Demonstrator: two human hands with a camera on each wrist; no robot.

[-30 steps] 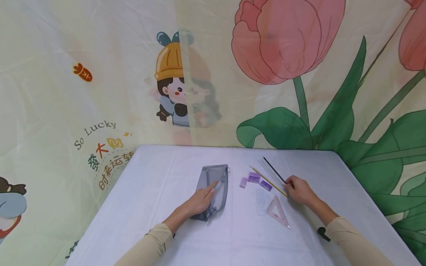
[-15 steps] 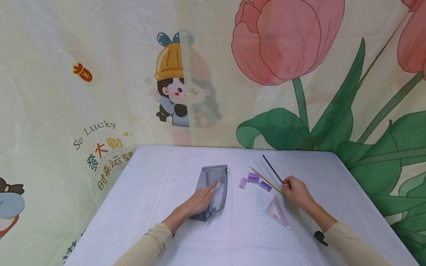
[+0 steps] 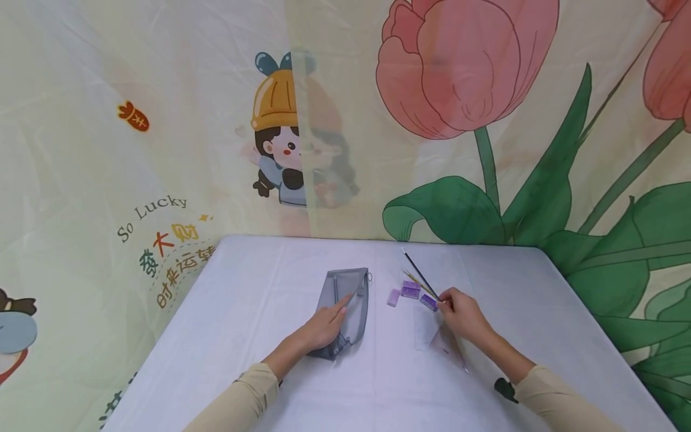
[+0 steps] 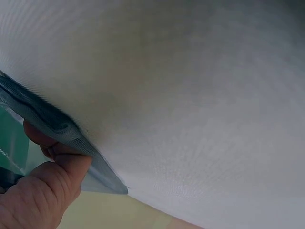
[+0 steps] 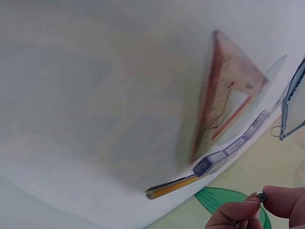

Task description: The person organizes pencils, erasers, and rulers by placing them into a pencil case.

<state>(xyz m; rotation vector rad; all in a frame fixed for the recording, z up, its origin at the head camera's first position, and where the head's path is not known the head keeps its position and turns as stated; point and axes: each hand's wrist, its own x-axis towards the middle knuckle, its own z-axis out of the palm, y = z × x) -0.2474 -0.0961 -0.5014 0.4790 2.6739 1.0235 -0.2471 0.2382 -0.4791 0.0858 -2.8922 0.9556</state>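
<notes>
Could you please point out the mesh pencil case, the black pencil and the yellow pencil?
mesh pencil case (image 3: 353, 287): head view, bare upper mesh.
black pencil (image 3: 414, 267): head view, mid shaft.
yellow pencil (image 5: 174, 187): right wrist view, yellow shaft.

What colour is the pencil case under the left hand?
The pencil case is grey, see-through mesh; the head view shows it best.
</notes>
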